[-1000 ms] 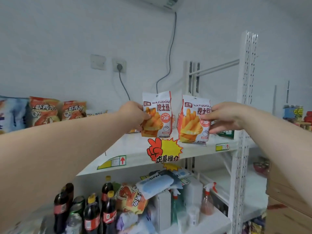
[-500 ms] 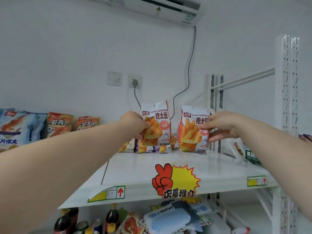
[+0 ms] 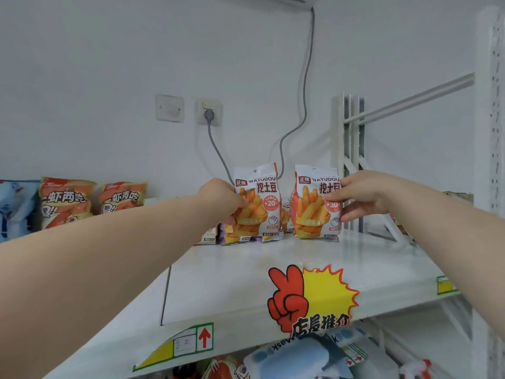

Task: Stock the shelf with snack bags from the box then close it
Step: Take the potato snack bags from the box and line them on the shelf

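Note:
Two white-and-orange fry snack bags stand upright near the back of the white top shelf [image 3: 240, 274]. My left hand [image 3: 221, 199] grips the left edge of the left snack bag [image 3: 259, 203]. My right hand [image 3: 358, 196] pinches the right edge of the right snack bag [image 3: 314, 206]. Both bags' bottoms sit at shelf level; the left one stands in front of several similar small bags [image 3: 240, 236] lying behind it. The box is out of view.
Orange shrimp-chip bags [image 3: 65, 203] and a blue bag [image 3: 13, 209] line the shelf's left. A white upright post [image 3: 492, 160] rises at the right. A grey cable [image 3: 303, 86] runs down the wall. A hand-sign sticker [image 3: 308, 299] marks the shelf's front edge; goods sit below.
Both hands carried the two bags deeper and down onto the shelf. The view came closer to the top shelf, with the lower shelves dropping out of sight.

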